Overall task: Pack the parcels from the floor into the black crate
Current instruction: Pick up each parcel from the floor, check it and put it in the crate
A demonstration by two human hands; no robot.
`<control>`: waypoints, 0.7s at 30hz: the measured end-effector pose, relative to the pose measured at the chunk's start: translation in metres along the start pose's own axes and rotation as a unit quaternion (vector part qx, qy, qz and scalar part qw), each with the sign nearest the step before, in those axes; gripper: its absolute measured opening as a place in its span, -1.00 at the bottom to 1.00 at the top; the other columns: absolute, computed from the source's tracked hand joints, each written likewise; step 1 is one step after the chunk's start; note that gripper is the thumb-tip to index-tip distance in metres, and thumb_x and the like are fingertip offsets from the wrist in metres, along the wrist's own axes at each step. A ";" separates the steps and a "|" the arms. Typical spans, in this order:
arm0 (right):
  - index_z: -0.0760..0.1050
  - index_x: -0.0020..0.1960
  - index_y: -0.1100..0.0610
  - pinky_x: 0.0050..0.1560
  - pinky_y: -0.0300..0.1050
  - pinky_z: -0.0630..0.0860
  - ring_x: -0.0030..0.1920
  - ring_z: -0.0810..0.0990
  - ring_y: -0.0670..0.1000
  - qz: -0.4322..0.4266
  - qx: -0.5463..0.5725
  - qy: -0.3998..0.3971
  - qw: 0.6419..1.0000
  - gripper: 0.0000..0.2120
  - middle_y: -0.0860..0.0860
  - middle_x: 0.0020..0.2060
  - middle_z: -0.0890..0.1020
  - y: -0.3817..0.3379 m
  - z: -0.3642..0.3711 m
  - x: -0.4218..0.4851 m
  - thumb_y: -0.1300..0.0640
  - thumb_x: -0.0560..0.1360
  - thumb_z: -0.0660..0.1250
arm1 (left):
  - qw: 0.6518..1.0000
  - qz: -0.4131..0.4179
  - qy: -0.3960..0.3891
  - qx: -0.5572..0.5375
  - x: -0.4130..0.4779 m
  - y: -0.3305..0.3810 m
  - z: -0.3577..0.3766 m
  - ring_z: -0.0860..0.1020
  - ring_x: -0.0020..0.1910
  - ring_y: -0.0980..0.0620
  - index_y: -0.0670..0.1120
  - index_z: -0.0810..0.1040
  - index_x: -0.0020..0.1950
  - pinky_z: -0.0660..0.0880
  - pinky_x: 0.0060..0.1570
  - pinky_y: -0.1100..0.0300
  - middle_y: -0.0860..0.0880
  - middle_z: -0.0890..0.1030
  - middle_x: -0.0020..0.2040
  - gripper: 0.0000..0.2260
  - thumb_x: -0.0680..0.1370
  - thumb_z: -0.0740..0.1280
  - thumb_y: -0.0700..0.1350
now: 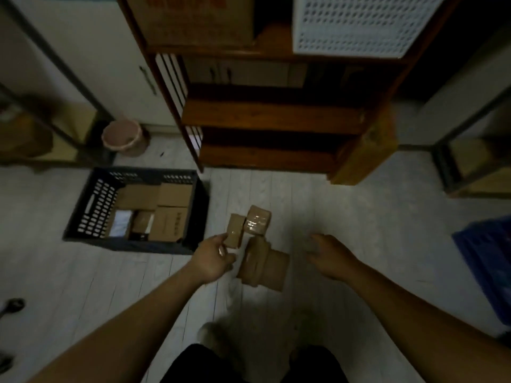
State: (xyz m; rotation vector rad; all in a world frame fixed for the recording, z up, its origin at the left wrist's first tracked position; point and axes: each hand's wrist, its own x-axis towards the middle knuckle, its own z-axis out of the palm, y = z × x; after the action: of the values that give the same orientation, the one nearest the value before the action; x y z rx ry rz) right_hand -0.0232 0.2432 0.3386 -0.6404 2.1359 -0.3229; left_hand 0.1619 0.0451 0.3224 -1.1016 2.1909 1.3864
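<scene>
Nearest, pinches the near edge of a small parcel (235, 230) between thumb and fingers of the left grip (214, 258), with the right grip (329, 255) loosely curled, holding nothing, above the pale floor (359, 217). Between the two, finds a bigger stacked parcel (262, 264) lying on the floor, and just beyond it a taped parcel (258, 219) right beside the small one. Further off to the left, shows the black crate (94, 208) on the floor, partly filled with cardboard boxes (166, 225), then behind it a pink bin (123, 136) and a wooden shelf (271, 117) carrying a white basket (359, 23).
</scene>
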 end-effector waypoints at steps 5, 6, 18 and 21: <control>0.16 0.51 0.13 0.31 -0.06 0.37 0.38 0.37 0.12 0.010 0.004 -0.026 1.000 -0.44 0.10 0.45 0.31 0.048 0.070 0.111 -0.01 0.59 0.23 | 0.996 -0.061 -0.046 -0.041 0.102 -0.127 0.083 0.54 0.17 -0.02 0.00 0.49 0.23 0.45 0.24 -0.05 -0.06 0.58 0.20 -0.42 0.27 0.33 0.22; 0.20 0.49 0.13 0.28 -0.05 0.41 0.34 0.41 0.12 0.003 0.010 -0.030 1.000 -0.45 0.10 0.42 0.35 0.056 0.086 0.137 -0.03 0.58 0.24 | 0.996 -0.063 -0.044 -0.037 0.120 -0.138 0.097 0.53 0.17 0.00 -0.03 0.47 0.27 0.46 0.22 0.00 -0.06 0.56 0.22 -0.37 0.27 0.31 0.23; 0.30 0.43 0.10 0.13 -0.01 0.48 0.17 0.51 0.12 -0.084 -0.033 0.012 0.996 -0.51 0.13 0.29 0.46 0.120 0.250 0.397 0.00 0.55 0.27 | 0.984 -0.157 -0.009 -0.086 0.317 -0.287 0.242 0.29 0.42 -0.14 0.00 0.01 0.54 0.34 0.27 0.07 -0.14 0.20 0.51 -0.37 0.57 0.21 0.13; 0.29 0.42 0.09 0.05 -0.08 0.45 0.15 0.51 0.09 -0.109 -0.061 -0.003 0.992 -0.50 0.12 0.27 0.47 0.126 0.271 0.430 -0.06 0.55 0.26 | 0.964 -0.226 -0.044 -0.133 0.334 -0.311 0.259 0.44 0.27 -0.24 0.17 -0.01 0.53 0.48 -0.07 0.01 -0.13 0.30 0.45 -0.39 0.54 0.09 0.29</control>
State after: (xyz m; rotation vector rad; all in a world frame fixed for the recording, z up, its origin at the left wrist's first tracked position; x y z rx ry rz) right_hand -0.0616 0.1112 -0.1666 -0.9475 2.0955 -0.3089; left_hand 0.1448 0.0529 -0.2018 -1.4873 1.5847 1.5010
